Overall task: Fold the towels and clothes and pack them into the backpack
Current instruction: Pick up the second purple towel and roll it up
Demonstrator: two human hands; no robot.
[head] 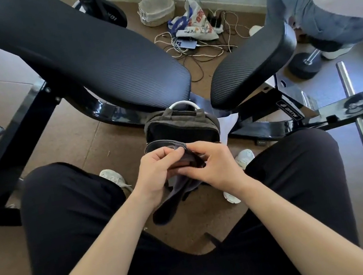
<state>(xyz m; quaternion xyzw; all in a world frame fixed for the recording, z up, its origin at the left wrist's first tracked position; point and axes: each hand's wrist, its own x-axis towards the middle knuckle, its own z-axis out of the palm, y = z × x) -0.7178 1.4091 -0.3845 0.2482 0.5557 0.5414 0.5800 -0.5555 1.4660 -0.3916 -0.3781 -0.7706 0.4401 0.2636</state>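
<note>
While we sit with the backpack (pixel 181 127) standing on the floor between our feet, just near of the weight bench (pixel 96 62), both hands meet over its near edge on a dark grey cloth (pixel 173 194). Our left hand (pixel 157 170) is curled with thumb and fingertips pinching the cloth's upper hem, and our right hand (pixel 216 162) is closed over the same bunch from the right, fingers tucked into the folds. Most of the cloth hangs loose below our hands, toward our lap, and one grey edge lies across the near rim of the bag.

We judge the step to be folding this piece before it goes in. To do it well, we should find two corners and draw them apart until the hem runs straight, so the hanging part falls flat rather than twisted. Then we fold it in halves against our thighs, since no counter is within reach, and keep the bundle narrower than the bag's mouth. Whether the bag already holds other pieces we cannot tell; its inside is too dark.
</note>
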